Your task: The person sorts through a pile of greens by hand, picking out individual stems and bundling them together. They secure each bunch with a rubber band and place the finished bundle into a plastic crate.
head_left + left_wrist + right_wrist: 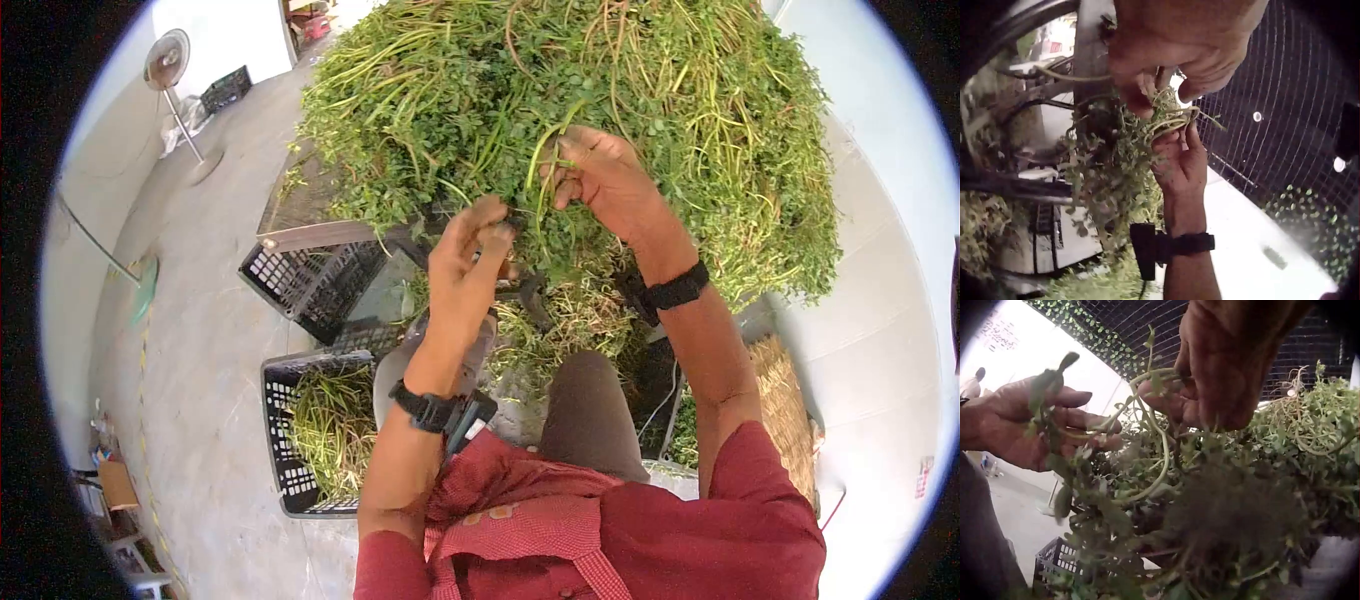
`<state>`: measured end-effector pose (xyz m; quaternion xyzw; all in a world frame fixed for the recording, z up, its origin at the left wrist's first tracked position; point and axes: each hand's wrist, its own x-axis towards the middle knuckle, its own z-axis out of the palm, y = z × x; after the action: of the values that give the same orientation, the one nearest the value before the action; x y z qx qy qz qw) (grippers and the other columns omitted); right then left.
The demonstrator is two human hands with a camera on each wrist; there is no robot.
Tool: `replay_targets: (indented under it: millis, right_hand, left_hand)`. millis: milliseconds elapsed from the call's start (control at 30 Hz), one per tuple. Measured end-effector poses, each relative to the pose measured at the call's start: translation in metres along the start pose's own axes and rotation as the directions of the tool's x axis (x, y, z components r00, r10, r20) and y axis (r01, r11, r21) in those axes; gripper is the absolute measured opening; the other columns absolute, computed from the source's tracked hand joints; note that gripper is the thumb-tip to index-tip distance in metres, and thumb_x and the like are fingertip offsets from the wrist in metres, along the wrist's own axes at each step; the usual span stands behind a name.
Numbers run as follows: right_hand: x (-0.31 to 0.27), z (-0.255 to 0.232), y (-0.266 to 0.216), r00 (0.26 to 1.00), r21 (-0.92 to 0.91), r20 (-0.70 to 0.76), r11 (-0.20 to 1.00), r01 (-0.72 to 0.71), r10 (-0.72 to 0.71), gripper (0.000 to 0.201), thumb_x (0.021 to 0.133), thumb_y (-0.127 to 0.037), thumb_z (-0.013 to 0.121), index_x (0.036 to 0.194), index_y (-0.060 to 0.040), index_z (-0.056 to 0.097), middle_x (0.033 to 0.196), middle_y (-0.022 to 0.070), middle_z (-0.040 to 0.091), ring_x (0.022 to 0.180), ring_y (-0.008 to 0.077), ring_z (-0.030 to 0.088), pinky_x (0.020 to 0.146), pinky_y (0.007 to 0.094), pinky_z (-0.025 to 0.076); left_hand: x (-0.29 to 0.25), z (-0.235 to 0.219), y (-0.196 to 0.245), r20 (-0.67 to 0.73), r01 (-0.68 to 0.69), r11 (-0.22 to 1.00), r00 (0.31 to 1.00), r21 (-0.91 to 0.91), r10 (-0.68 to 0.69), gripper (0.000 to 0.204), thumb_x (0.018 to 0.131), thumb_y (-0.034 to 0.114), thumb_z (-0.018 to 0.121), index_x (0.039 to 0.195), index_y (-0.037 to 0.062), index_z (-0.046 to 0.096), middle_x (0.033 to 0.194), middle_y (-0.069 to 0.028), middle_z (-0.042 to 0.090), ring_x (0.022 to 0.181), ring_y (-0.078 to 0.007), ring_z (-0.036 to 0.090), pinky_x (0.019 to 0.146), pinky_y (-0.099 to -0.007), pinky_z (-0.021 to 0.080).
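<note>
A large heap of leafy green stems [480, 110] lies in front of me on a table. My right hand [605, 180] is at the heap's near edge and pinches a few long green stems [1163, 450] between thumb and fingers. The stems loop out of its grip, with leaves hanging below. To its left, my left hand [468, 255] is held palm inward, thumb apart from the fingers. In the right wrist view, the fingers of my left hand [1029, 422] are fairly straight, and a leafy stem crosses in front of them.
A black crate [275, 440] with cut stems stands on the floor at left, and another dark crate [310, 285] sits by the wooden table edge [320, 236]. More stems [570, 330] lie below, near my knees. A standing fan [168, 62] is at the far left.
</note>
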<state>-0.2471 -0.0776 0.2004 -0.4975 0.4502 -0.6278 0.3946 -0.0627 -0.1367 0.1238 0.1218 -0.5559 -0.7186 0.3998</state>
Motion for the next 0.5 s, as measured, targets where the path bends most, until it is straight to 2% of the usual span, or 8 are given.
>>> replay_targets:
  millis: [67,100,133,200,267,333,400,500]
  right_hand:
    - [0.003,0.006,0.0,0.998,-0.111,-0.047,0.993,-0.049,0.044,0.029,0.088,-0.022,0.057,0.104,0.0025,0.056,0.084,0.0076,0.062,0.068,0.0123,0.06,0.052,0.0237,0.05]
    - [0.0,0.019,-0.005,0.995,-0.325,-0.091,0.943,-0.068,0.041,0.027,0.086,-0.024,0.056,0.098,-0.0008,0.063,0.079,0.0053,0.062,0.065,0.0107,0.058,0.05,0.0239,0.049]
    - [-0.001,0.022,0.003,0.994,-0.313,-0.099,0.947,-0.078,0.05,0.027,0.086,-0.024,0.056,0.098,-0.0008,0.063,0.079,0.0053,0.062,0.065,0.0107,0.058,0.05,0.0239,0.049]
    - [-0.004,0.026,0.019,0.982,-0.676,0.091,0.734,-0.062,0.167,0.023,0.083,-0.022,0.058,0.091,-0.0008,0.064,0.076,0.0072,0.061,0.065,0.0098,0.057,0.051,0.0281,0.048]
    - [-0.005,0.03,0.03,0.979,-0.707,0.155,0.707,0.018,0.131,0.02,0.081,-0.021,0.06,0.088,-0.0027,0.065,0.074,0.0099,0.061,0.064,0.0152,0.059,0.055,0.0326,0.047]
    - [-0.006,0.027,0.038,0.948,-0.801,0.212,0.514,0.307,-0.236,0.017,0.079,-0.02,0.061,0.086,-0.0048,0.066,0.076,0.0115,0.061,0.067,0.0235,0.061,0.061,0.0337,0.047]
    - [-0.004,0.012,0.037,0.94,-0.799,0.188,0.512,0.316,-0.286,0.015,0.079,-0.019,0.061,0.085,-0.0064,0.066,0.079,0.0113,0.062,0.072,0.0284,0.06,0.063,0.0329,0.047]
    - [-0.003,-0.008,0.037,0.958,-0.836,0.091,0.502,0.222,-0.273,0.016,0.079,-0.017,0.062,0.085,-0.0035,0.066,0.081,0.0108,0.063,0.072,0.0266,0.061,0.065,0.0322,0.048]
  left_hand:
    - [0.015,0.01,0.004,-0.057,-0.127,0.992,0.99,0.018,0.128,0.041,0.089,0.023,0.056,0.122,-0.0002,0.048,0.115,-0.0102,0.053,0.093,-0.0115,0.052,0.065,-0.0232,0.047]
    - [0.019,0.014,0.01,-0.067,-0.141,0.989,0.987,0.041,0.143,0.043,0.089,0.021,0.057,0.125,-0.0002,0.046,0.11,-0.0084,0.055,0.089,-0.0117,0.053,0.064,-0.0233,0.048]
    - [0.019,0.014,0.012,-0.066,-0.125,0.991,0.99,0.048,0.128,0.043,0.089,0.021,0.057,0.125,-0.0002,0.046,0.11,-0.0084,0.055,0.089,-0.0117,0.053,0.064,-0.0233,0.048]
    - [0.019,0.008,0.012,-0.034,-0.071,0.997,0.997,0.026,0.072,0.037,0.089,0.02,0.057,0.119,-0.0019,0.051,0.101,-0.0072,0.06,0.082,-0.0112,0.055,0.062,-0.0232,0.048]
    - [0.019,-0.005,-0.002,-0.091,0.02,0.998,0.996,0.059,-0.015,0.029,0.091,0.02,0.054,0.108,-0.0031,0.057,0.089,-0.007,0.063,0.076,-0.0119,0.058,0.059,-0.0247,0.05]
    - [0.016,-0.012,-0.001,-0.189,0.015,0.966,0.98,-0.257,-0.066,0.026,0.092,0.021,0.05,0.099,-0.0016,0.061,0.082,-0.0075,0.064,0.073,-0.0137,0.06,0.057,-0.0273,0.051]
    - [0.013,-0.027,0.002,-0.207,0.007,0.966,0.976,-0.259,-0.063,0.027,0.093,0.026,0.048,0.097,0.0024,0.06,0.084,-0.0071,0.063,0.074,-0.0158,0.059,0.059,-0.0314,0.049]
    - [0.01,-0.04,0.009,-0.245,0.029,0.879,0.955,-0.476,-0.164,0.024,0.094,0.028,0.046,0.092,0.0058,0.057,0.071,-0.0011,0.058,0.064,-0.0102,0.053,0.046,-0.0227,0.04]
